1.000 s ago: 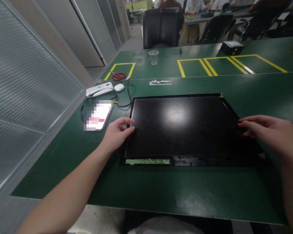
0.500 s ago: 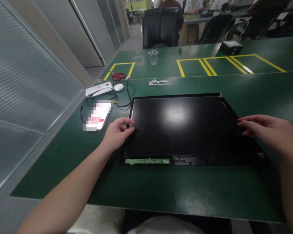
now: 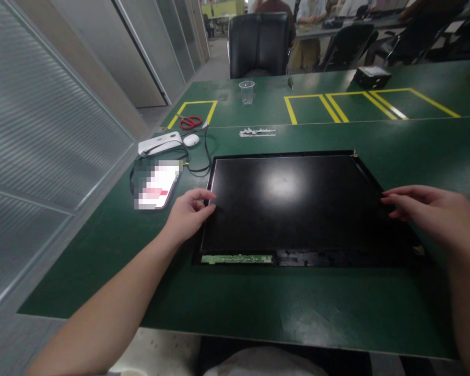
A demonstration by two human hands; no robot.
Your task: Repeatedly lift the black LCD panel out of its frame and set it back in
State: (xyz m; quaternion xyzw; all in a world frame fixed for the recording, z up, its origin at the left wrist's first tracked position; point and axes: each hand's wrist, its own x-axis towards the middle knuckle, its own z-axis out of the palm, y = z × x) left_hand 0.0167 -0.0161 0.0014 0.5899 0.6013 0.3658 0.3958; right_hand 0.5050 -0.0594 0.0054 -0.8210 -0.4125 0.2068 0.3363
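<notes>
A large black display panel (image 3: 297, 206) lies flat on the green table (image 3: 258, 303), with a green circuit strip (image 3: 237, 259) along its near edge. My left hand (image 3: 186, 215) rests at the panel's left edge, fingers curled against the rim. My right hand (image 3: 431, 213) lies on the right edge, fingers stretched and pressed on the frame. Neither hand lifts the panel.
A phone (image 3: 156, 185) lies left of the panel, with a white device (image 3: 160, 143), a mouse (image 3: 191, 139) and cables behind it. Farther back are red scissors (image 3: 190, 122), a plastic cup (image 3: 246, 92), a metal strip (image 3: 257, 132), a black box (image 3: 372, 76), chairs and seated people.
</notes>
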